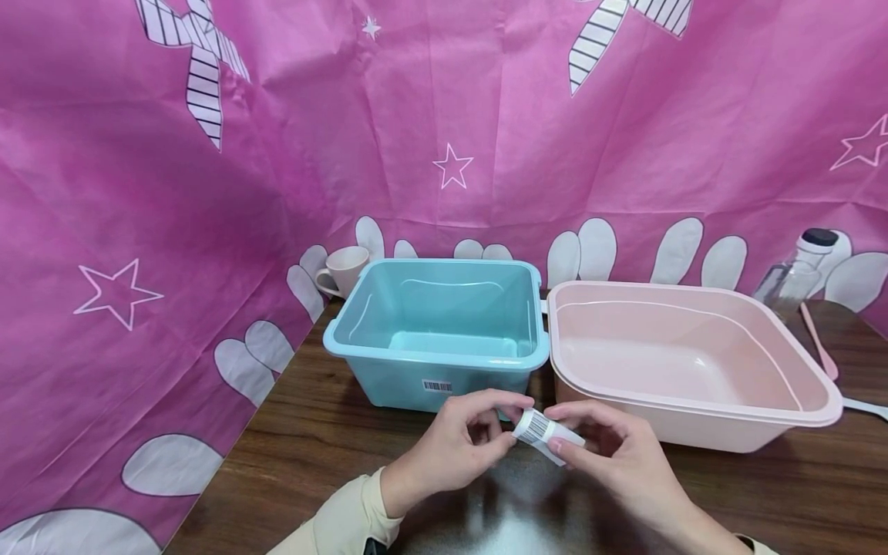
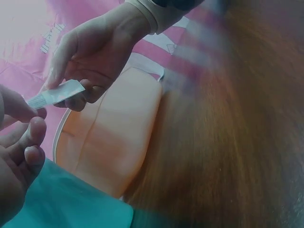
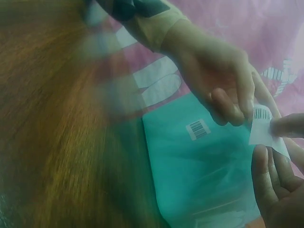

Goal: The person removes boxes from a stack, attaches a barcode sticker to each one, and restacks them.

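A small white strip of barcode labels (image 1: pixel 537 428) is held between both hands above the table's front part. It is bent over, with the printed barcode at its left end. My left hand (image 1: pixel 461 443) pinches that end between thumb and forefinger. The other end is gripped by the thumb and fingers of my right hand (image 1: pixel 624 455). In the right wrist view the barcode on the strip (image 3: pixel 262 123) shows between the two hands. Just behind the hands stands a turquoise basin (image 1: pixel 437 358), which bears a barcode sticker (image 1: pixel 437 385) on its front wall.
To the right stands a pale pink basin (image 1: pixel 694 420), apparently two stacked. A mug (image 1: pixel 345 270) is behind the turquoise basin's left side. At the far right are a glass bottle (image 1: pixel 791 277) with a black cap, a pink spoon (image 1: pixel 820 343) and a white handle (image 1: pixel 866 406).
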`<state>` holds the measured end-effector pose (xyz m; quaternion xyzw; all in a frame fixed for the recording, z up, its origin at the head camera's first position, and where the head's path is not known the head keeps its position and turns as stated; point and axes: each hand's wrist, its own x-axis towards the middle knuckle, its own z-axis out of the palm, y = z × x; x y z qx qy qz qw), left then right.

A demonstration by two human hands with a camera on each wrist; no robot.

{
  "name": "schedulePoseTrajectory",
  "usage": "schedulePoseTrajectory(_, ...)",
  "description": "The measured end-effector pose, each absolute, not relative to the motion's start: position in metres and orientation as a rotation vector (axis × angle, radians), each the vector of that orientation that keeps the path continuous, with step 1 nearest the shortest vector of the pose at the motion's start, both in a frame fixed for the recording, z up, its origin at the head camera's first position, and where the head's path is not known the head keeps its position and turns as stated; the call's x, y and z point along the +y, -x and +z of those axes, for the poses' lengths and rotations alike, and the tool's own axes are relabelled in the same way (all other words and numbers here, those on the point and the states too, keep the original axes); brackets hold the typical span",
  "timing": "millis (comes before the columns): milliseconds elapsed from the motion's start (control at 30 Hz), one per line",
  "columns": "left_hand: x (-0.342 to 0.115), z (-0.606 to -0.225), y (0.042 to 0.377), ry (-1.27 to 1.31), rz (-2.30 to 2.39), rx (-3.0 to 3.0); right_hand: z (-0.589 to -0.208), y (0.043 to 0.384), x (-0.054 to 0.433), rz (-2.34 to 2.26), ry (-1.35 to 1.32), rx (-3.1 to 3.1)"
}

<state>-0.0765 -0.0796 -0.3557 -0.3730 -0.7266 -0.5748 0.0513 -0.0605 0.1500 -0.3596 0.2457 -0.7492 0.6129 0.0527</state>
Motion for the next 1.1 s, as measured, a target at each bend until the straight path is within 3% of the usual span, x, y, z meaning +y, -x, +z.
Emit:
schedulePoseTrajectory(267, -0.079, -0.358, 0.075, 1.125, -1.878, -2.190, -0.363, 0.060, 0.144, 1.599, -0.732, -2.253)
schedulePoseTrajectory(800, -0.069, -0.358, 0.071, 0.643, -2.149, -2.315, -0.372, 0.065, 0.142, 1.484, -0.880, -2.099)
schedulePoseTrajectory(1100, -0.068, -0.358, 0.072, 0.578, -2.201, -2.333, -0.373, 0.066, 0.142, 1.471, -0.879, -2.081)
